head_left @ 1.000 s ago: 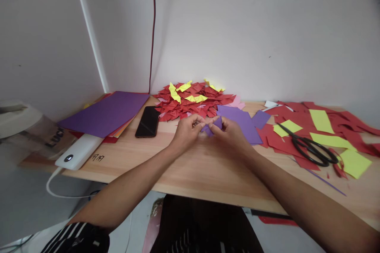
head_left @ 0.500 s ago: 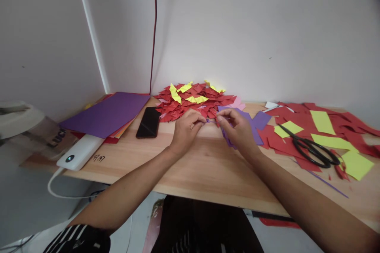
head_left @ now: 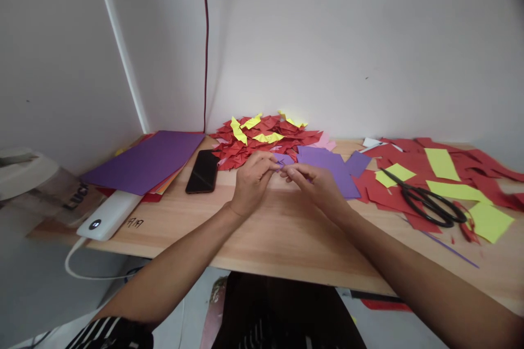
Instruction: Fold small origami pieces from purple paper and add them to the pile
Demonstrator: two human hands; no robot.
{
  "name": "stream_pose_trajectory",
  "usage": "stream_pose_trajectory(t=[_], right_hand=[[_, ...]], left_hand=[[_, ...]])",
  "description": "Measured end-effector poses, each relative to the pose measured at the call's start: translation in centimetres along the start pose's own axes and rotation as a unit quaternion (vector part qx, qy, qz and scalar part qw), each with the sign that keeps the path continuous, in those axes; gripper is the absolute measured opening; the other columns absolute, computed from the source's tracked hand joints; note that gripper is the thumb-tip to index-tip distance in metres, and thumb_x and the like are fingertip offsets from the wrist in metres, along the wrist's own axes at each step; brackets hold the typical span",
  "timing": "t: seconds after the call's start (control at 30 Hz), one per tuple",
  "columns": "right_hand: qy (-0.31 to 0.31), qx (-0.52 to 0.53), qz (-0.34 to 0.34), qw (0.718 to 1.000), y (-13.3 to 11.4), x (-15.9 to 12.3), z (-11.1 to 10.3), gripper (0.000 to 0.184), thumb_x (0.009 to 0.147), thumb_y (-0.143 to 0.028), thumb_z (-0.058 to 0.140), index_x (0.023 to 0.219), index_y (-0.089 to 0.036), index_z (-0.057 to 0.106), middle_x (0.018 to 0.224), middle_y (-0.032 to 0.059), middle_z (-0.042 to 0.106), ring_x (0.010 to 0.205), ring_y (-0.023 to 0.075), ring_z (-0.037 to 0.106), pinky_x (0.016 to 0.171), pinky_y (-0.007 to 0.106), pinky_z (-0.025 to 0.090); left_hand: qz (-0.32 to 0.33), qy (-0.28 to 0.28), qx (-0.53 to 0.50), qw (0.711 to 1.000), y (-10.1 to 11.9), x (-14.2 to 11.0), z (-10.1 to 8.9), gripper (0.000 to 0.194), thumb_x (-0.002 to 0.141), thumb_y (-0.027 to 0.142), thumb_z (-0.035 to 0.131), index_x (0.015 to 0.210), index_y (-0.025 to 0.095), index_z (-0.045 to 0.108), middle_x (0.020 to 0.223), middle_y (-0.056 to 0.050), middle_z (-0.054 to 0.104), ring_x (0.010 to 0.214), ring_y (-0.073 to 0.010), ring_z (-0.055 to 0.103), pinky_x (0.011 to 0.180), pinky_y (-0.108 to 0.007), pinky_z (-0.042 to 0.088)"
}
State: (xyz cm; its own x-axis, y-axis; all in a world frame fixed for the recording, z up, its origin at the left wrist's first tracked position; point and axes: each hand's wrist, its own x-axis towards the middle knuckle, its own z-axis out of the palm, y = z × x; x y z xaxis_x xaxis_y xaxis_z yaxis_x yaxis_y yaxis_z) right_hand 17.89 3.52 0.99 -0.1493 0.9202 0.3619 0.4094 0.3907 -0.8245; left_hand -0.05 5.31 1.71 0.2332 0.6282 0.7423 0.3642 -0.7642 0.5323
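Note:
Between my two hands is a small piece of purple paper (head_left: 282,160), creased and partly hidden by fingers. My left hand (head_left: 254,179) pinches its left side between thumb and fingers. From the right, the fingertips of my right hand (head_left: 313,181) close on its lower edge. Just behind the hands rises a heap of folded red paper pieces (head_left: 233,152), with several folded yellow pieces (head_left: 268,138) on top. Purple paper sheets (head_left: 333,164) lie flat beyond my right hand, partly covered by it.
Black-handled scissors (head_left: 429,204) rest on red paper rectangles (head_left: 393,196) and yellow slips (head_left: 442,163) at right. Left of the heap lie a phone (head_left: 202,172), a large purple sheet (head_left: 149,158) on other coloured paper, a white power bank (head_left: 108,215) with cable, and a plastic jar (head_left: 45,185).
My right hand has moved left, so its fingertips now meet the purple paper beside my left hand. More of the purple piece shows. The whole view has shifted slightly.

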Motion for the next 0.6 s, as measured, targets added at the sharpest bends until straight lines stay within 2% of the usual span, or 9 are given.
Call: stream_pose_trajectory(t=[0.13, 0.3, 0.43, 0.5, 0.6], right_hand=[[-0.023, 0.11, 0.074, 0.991, 0.8, 0.3, 0.4, 0.033, 0.087, -0.049, 0.056, 0.1, -0.022, 0.069, 0.093, 0.0056, 0.073, 0.083, 0.0192, 0.066, 0.069, 0.03, 0.049], [0.005, 0.22, 0.182, 0.958, 1.6, 0.8, 0.8, 0.043, 0.077, -0.059, 0.065, 0.075, -0.017, 0.066, 0.074, 0.0058, 0.068, 0.058, 0.0122, 0.054, 0.058, 0.028, 0.043], [0.012, 0.332, 0.213, 0.919, 1.9, 1.0, 1.1, 0.043, 0.068, -0.056, 0.075, 0.061, -0.017, 0.06, 0.06, 0.0011, 0.057, 0.055, 0.0104, 0.047, 0.052, 0.027, 0.036], [0.02, 0.371, 0.216, 0.903, 1.8, 1.1, 1.2, 0.039, 0.063, -0.051, 0.08, 0.064, -0.017, 0.061, 0.062, 0.0, 0.057, 0.057, 0.0099, 0.046, 0.051, 0.026, 0.033], [0.035, 0.39, 0.223, 0.893, 1.7, 1.2, 1.1, 0.034, 0.062, -0.045, 0.082, 0.068, -0.017, 0.062, 0.065, 0.0, 0.059, 0.06, 0.0108, 0.049, 0.052, 0.025, 0.033]], left_hand=[[0.021, -0.02, 0.009, 1.0, -0.1, -0.2, 0.2, 0.016, 0.092, 0.021, 0.053, 0.083, 0.019, 0.066, 0.095, -0.006, 0.068, 0.092, -0.0163, 0.062, 0.08, -0.029, 0.047], [0.061, -0.049, 0.006, 0.997, -0.4, -0.3, 0.7, 0.016, 0.093, 0.022, 0.052, 0.084, 0.019, 0.065, 0.092, -0.006, 0.069, 0.09, -0.016, 0.064, 0.081, -0.029, 0.049], [0.087, -0.073, -0.013, 0.993, -0.6, -0.3, 1.0, 0.011, 0.091, 0.02, 0.055, 0.087, 0.019, 0.065, 0.09, -0.005, 0.07, 0.09, -0.016, 0.064, 0.081, -0.029, 0.05], [0.075, -0.073, -0.024, 0.994, -0.5, -0.3, 0.9, 0.01, 0.09, 0.019, 0.057, 0.088, 0.019, 0.066, 0.092, -0.005, 0.068, 0.09, -0.0158, 0.063, 0.081, -0.029, 0.049], [0.021, -0.054, -0.048, 0.997, -0.2, -0.1, 0.8, 0.008, 0.087, 0.017, 0.06, 0.085, 0.019, 0.068, 0.095, -0.006, 0.064, 0.091, -0.0159, 0.061, 0.082, -0.03, 0.048]])
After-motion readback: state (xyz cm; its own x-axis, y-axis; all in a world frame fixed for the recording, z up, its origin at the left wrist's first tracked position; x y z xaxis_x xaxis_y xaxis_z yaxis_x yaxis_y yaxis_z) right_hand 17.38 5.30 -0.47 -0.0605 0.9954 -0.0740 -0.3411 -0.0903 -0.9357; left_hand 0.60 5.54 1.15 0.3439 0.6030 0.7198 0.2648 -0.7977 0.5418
